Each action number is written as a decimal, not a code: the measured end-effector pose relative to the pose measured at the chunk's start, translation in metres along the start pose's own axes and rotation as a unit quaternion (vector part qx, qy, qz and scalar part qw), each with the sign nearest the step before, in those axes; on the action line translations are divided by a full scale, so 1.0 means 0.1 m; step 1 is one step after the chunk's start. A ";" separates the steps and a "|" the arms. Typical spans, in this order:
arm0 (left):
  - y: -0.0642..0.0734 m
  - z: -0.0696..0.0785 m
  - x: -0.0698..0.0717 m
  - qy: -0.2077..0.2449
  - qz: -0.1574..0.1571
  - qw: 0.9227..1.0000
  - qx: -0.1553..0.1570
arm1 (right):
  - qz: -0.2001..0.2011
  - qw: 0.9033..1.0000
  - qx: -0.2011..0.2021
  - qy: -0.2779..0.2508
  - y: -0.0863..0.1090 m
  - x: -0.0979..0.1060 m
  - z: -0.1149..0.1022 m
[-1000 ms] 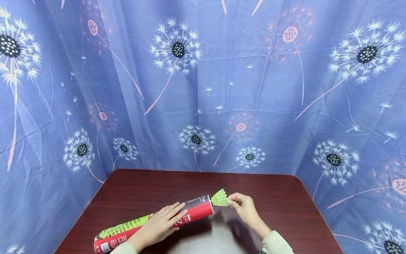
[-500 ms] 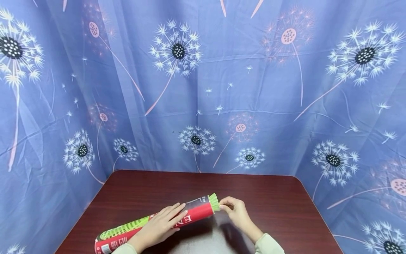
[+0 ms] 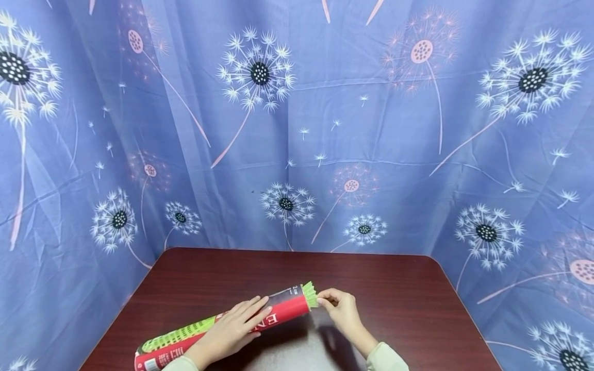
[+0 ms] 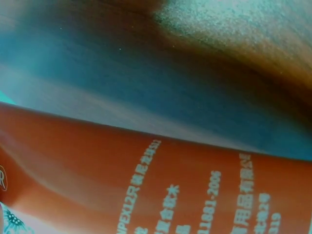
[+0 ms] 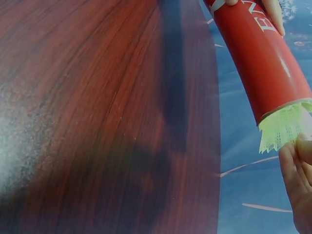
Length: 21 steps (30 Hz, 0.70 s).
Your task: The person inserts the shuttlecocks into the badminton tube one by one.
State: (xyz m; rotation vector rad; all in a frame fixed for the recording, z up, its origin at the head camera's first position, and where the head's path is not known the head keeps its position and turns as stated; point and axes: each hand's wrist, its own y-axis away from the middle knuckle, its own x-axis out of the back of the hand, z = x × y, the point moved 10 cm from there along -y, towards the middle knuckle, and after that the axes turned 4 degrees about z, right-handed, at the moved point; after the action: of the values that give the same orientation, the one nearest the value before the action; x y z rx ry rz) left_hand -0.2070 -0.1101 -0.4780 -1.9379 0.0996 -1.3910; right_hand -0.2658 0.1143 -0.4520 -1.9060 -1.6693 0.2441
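Observation:
A red cardboard shuttlecock tube with green and dark printing slants across the table's near part in the head view. My left hand grips it around its middle, fingers laid over the top. From the tube's right end pokes the ribbed skirt of a yellow-green shuttlecock; its cork is hidden inside. My right hand pinches the skirt's rim between thumb and forefinger, also seen up close in the right wrist view, where the skirt fans out of the tube mouth. The left wrist view shows mostly the tube's printed side.
The dark red wood-grain table has rounded far corners and a bright glare patch near its front. Blue curtains with dandelion prints stand along its back and both sides.
The shuttlecock has slid leftward into the tube, so only the skirt's outer part now shows. My right hand has moved left with it; my left hand stays nearly in place on the tube.

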 end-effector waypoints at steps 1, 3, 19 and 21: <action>0.00 -0.01 -0.01 -0.003 -0.004 1.000 0.004 | 0.002 1.000 0.000 0.002 0.00 0.00 -0.03; 0.01 -0.02 -0.01 -0.003 -0.010 1.000 0.010 | 0.006 1.000 -0.001 0.007 -0.01 0.00 -0.03; 0.01 0.02 -0.01 0.009 0.003 1.000 -0.001 | -0.010 1.000 -0.024 -0.007 0.03 -0.13 0.24; 0.00 0.02 -0.01 0.010 0.003 1.000 0.002 | -0.010 1.000 -0.024 -0.008 0.03 -0.14 0.22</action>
State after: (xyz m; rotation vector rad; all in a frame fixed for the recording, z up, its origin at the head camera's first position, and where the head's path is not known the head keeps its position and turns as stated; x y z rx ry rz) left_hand -0.2058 -0.1088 -0.4794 -1.9194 0.1108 -1.4060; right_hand -0.2768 0.1071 -0.4749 -1.9259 -1.7178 0.2139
